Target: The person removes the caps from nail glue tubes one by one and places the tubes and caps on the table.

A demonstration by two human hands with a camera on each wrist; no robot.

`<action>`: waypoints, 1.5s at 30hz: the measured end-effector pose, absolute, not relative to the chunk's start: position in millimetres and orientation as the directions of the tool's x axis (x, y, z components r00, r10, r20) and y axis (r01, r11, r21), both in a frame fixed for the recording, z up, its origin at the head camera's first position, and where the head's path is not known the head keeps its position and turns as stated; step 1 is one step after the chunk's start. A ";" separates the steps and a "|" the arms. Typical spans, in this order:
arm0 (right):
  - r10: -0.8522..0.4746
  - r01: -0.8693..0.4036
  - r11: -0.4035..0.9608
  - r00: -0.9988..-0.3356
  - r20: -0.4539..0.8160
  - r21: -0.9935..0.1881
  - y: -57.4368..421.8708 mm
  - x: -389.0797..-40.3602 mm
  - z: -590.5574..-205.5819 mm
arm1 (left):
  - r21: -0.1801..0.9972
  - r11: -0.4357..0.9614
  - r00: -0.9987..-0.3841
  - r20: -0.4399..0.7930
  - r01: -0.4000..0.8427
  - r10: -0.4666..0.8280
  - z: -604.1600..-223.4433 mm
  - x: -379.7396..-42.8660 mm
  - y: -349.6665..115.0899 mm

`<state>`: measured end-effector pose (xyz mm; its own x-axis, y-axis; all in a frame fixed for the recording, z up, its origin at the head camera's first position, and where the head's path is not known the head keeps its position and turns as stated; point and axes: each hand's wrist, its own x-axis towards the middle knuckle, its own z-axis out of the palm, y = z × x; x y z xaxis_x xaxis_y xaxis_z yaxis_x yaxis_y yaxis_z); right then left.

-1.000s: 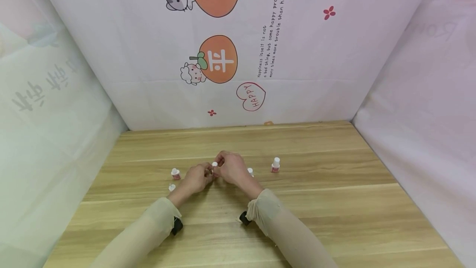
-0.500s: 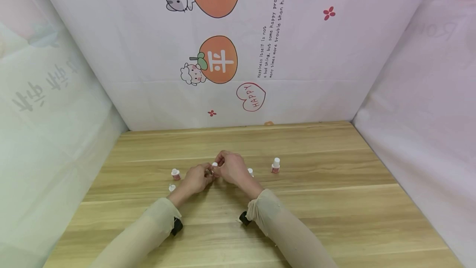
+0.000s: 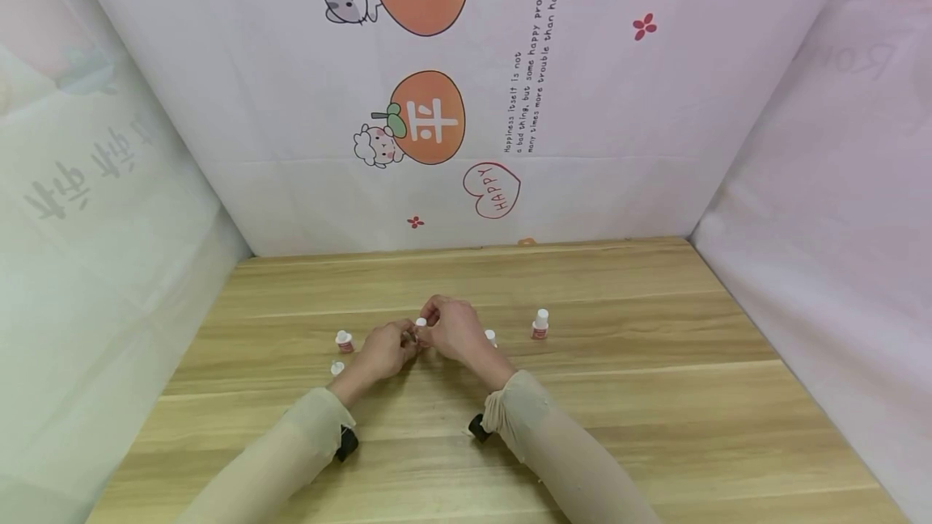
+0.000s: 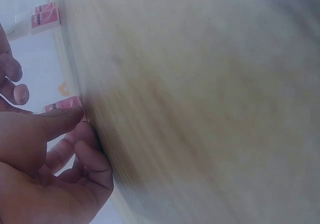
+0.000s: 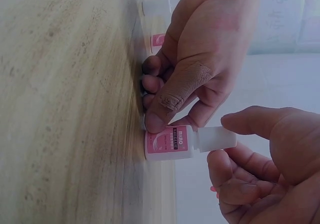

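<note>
A small nail glue bottle (image 5: 172, 142) with a pink label and white cap (image 5: 217, 138) stands upright on the wooden table. My left hand (image 3: 383, 348) pinches its body low down, thumb against the label. Thumb and fingers of my right hand (image 3: 455, 331) pinch the white cap from above. Seen from the right wrist, the cap sits on the bottle's neck, or very close to it. In the left wrist view the left hand (image 4: 55, 169) hides much of the bottle, and only part of its pink label shows.
Two small white-topped bottles stand left of my hands, one farther back (image 3: 345, 341), the other (image 3: 337, 368) partly behind the left wrist. Right of them are a capped bottle (image 3: 540, 324) and one (image 3: 491, 337) partly hidden by my right hand. White printed cloth (image 3: 582, 184) walls the table (image 3: 619, 427).
</note>
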<state>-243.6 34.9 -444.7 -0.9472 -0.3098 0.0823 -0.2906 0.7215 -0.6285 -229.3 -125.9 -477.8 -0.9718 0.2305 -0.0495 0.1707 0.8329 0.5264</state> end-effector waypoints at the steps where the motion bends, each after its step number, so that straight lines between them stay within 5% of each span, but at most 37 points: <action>1: -0.313 -0.291 0.720 -0.946 0.081 -0.630 35.1 -243.6 -444.7 | 0.529 0.831 -0.972 -0.049 0.170 0.231 -477.8 -229.2 -125.9; 45: -0.319 -0.316 0.724 -0.942 0.108 -0.613 35.9 -243.5 -446.7 | 0.533 0.830 -0.974 -0.045 0.164 0.222 -479.4 -231.6 -125.0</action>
